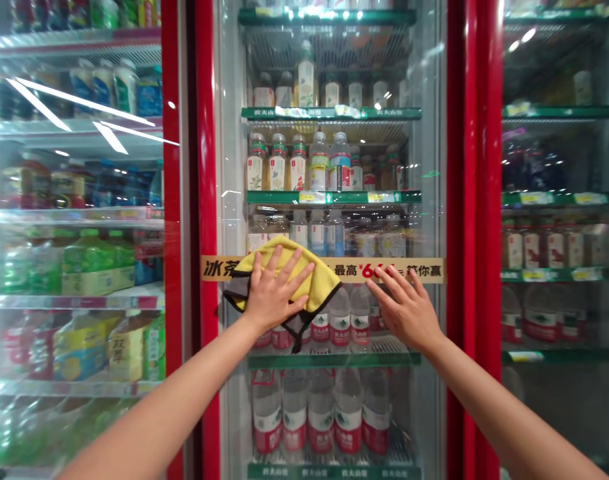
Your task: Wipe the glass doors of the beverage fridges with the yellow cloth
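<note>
A yellow cloth with a dark edge and grey underside [322,283] lies against the glass door [429,167] of a red-framed drinks cooler. My left hand [274,290] presses flat on the cloth, fingers spread. To its right, my right hand [407,310] rests on the door with its fingers spread and nothing in it. A tan strip with printed characters [344,270] crosses the door; the cloth covers part of it, and the fingertips of my right hand overlap its lower edge.
Behind the glass, shelves hold bottles, among them large red-labelled water bottles [320,417]. Another cooler with green and yellow drinks [89,267] stands at the left, and a third [559,313] at the right. Red upright frames [208,200] run between them.
</note>
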`<state>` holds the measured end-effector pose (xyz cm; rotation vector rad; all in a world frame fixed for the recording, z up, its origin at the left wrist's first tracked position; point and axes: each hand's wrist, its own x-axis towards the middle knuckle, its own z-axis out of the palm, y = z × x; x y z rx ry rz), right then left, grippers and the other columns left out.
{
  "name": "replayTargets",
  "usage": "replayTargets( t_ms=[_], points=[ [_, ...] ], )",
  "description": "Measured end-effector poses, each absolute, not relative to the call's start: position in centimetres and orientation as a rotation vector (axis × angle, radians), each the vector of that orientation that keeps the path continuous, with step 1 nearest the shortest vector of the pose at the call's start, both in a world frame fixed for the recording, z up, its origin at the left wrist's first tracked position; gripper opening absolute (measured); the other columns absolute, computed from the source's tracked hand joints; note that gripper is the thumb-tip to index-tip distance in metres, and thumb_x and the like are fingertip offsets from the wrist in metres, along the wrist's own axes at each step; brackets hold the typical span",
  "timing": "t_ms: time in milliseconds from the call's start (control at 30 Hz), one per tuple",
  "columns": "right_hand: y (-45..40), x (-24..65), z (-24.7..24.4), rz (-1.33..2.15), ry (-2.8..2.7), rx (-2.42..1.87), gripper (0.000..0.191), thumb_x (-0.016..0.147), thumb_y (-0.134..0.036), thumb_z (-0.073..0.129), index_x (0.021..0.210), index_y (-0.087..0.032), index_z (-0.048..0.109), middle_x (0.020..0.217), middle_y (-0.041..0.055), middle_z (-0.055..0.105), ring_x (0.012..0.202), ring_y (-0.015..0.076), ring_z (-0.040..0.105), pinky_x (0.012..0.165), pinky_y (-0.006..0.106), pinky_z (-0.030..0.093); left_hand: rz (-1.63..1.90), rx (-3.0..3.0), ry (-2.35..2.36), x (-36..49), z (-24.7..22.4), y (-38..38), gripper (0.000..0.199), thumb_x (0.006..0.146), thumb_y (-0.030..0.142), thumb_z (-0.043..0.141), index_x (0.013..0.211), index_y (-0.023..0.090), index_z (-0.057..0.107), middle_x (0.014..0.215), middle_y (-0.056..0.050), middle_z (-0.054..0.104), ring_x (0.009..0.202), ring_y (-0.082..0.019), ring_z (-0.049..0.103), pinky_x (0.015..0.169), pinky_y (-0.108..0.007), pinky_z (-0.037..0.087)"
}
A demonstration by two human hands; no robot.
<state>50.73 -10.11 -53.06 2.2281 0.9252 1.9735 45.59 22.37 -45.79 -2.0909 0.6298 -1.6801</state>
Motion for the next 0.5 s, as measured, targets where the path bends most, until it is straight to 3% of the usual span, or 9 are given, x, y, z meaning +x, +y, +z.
replayTargets(
  t_ms=[233, 500],
  points=[
    [-12.2, 51.4, -53.3, 2.001, 0.716, 2.361, 0.063, 0.096, -0.019, 0.053, 0.157, -0.029, 0.039, 0.162, 0.0104, 0.041, 0.149, 0.0326, 0.039, 0.123, 0.062, 0.024, -1.992, -2.229, 0.311, 47.1, -43.2, 17.3, 0.069, 0.093, 0.046, 0.058, 0.157, 0.037, 0.034, 0.169, -0.002, 0.024, 0.158, -0.038, 0.005, 0.121, -0.073, -0.007],
    [-14.0, 50.4, -53.2, 1.871, 0.752, 2.37, 0.06, 0.095, -0.019, 0.053, 0.154, -0.029, 0.045, 0.162, 0.0059, 0.043, 0.149, 0.0286, 0.04, 0.123, 0.053, 0.029, -1.596, -2.091, 0.814, 46.5, -44.9, 18.1, 0.065, 0.095, 0.05, 0.057, 0.156, 0.04, 0.036, 0.163, -0.001, 0.038, 0.157, -0.031, 0.019, 0.127, -0.063, -0.004]
  ],
)
